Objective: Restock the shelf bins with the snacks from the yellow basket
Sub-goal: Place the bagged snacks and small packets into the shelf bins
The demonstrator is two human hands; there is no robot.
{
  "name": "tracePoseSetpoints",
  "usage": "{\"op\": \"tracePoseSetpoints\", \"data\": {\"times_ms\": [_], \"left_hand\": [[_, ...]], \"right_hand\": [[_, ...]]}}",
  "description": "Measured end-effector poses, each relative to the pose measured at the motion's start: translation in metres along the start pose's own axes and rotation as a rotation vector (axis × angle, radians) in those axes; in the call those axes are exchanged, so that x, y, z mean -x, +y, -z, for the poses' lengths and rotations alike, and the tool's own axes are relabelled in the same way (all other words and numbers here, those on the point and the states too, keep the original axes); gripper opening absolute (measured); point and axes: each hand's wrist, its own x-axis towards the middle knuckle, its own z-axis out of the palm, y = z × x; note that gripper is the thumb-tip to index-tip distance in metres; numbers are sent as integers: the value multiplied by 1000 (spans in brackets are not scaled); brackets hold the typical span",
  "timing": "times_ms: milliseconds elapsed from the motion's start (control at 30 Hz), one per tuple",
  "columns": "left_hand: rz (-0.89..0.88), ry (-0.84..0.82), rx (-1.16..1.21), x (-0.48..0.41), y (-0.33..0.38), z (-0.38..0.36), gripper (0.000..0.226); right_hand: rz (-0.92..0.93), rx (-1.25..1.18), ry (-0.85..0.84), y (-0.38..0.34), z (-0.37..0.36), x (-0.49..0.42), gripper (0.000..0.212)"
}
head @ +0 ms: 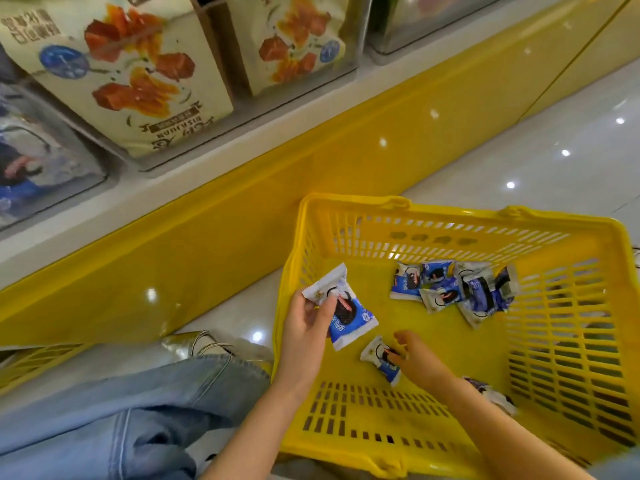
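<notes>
L grip (304, 322) clenched on blue-white foil snack packet (341, 308), over yellow plastic basket (450, 212). R grip (414, 353) pinching 2nd packet (381, 362), basket floor; to be lifted by edge, stacked w/ 1st.

Glossy pale floor (540, 140) meets yellow shelf plinth (242, 237).

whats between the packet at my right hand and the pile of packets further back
Only bare basket floor lies between the packet the right hand pinches and the pile, seen in the head view.
</notes>
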Motion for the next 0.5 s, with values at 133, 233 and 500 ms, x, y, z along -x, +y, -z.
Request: {"op": "tracePoseSetpoints", "data": {"times_ms": [133,233,500], "left_hand": [[16,-19,-34,-2,-2,-2,29],[16,-21,-30,-2,-1,-5,29],[51,-64,-1,11,1,-4,33]], "right_hand": [[26,114,-73,10,-19,-13,54],[11,167,-72,9,-24,-18,50],[107,57,-38,-17,-2,-4,29]]}}
